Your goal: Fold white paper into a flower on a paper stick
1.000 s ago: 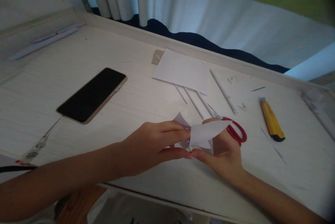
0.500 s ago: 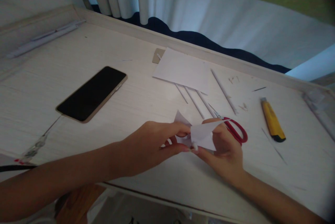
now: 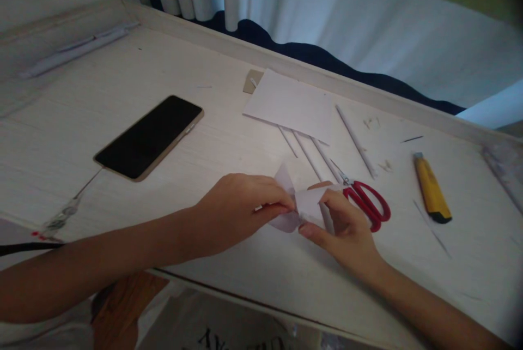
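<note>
A folded piece of white paper [image 3: 310, 201] with several flaps is held between my two hands, above the front of the table. My left hand [image 3: 241, 211] pinches it at the centre from the left, thumb and fingertips pressed together. On the other side my right hand [image 3: 345, 224] grips it, fingers curled over a flap and thumb below. Just behind my right hand lie red-handled scissors [image 3: 368, 203], their blades pointing to the back left. Several thin white paper sticks [image 3: 308, 155] lie beyond the hands, partly under a white sheet [image 3: 290, 104].
A phone [image 3: 149, 137] with a charm on a cord [image 3: 61, 219] lies at left. To the right is a yellow utility knife [image 3: 432, 189]. Another paper stick [image 3: 354, 140] and small scraps [image 3: 385, 166] lie near the raised back edge. Curtains [image 3: 294, 6] hang behind the table.
My left fingers have closed into a tighter pinch at the paper's centre. My right fingers have curled further over its flap. The view has shifted slightly.
</note>
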A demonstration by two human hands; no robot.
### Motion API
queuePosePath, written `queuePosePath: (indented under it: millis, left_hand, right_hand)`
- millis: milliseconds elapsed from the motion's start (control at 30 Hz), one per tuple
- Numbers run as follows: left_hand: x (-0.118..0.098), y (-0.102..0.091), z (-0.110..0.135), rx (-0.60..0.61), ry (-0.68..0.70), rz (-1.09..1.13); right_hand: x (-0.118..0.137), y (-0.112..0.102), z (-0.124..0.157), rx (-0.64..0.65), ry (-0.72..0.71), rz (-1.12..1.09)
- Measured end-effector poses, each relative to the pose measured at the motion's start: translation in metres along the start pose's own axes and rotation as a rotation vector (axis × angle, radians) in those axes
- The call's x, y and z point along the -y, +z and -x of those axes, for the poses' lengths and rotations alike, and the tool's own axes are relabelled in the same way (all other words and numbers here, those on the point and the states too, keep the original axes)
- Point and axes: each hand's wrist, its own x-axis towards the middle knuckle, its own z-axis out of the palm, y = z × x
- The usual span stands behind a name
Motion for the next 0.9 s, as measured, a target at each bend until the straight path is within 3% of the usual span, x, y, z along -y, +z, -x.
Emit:
queuePosePath:
  millis: [133, 367, 600, 900]
  left_hand:
    - [0.003, 0.004, 0.0, -0.03, 0.03, -0.039]
    - [0.003, 0.007, -0.003, -0.09, -0.038, -0.036]
    - [0.001, 0.007, -0.003, -0.003, -0.125, 0.032]
    - [0.004, 0.009, -0.003, 0.123, -0.372, 0.368]
  right_hand:
    - [-0.001, 0.0, 0.0, 0.018, 0.008, -0.039]
    - [-0.008, 0.001, 0.002, -0.042, 0.094, -0.082]
    - [-0.005, 0.004, 0.001, -0.079, 0.126, -0.135]
    - [-0.005, 0.012, 0.004, -0.137, 0.12, -0.086]
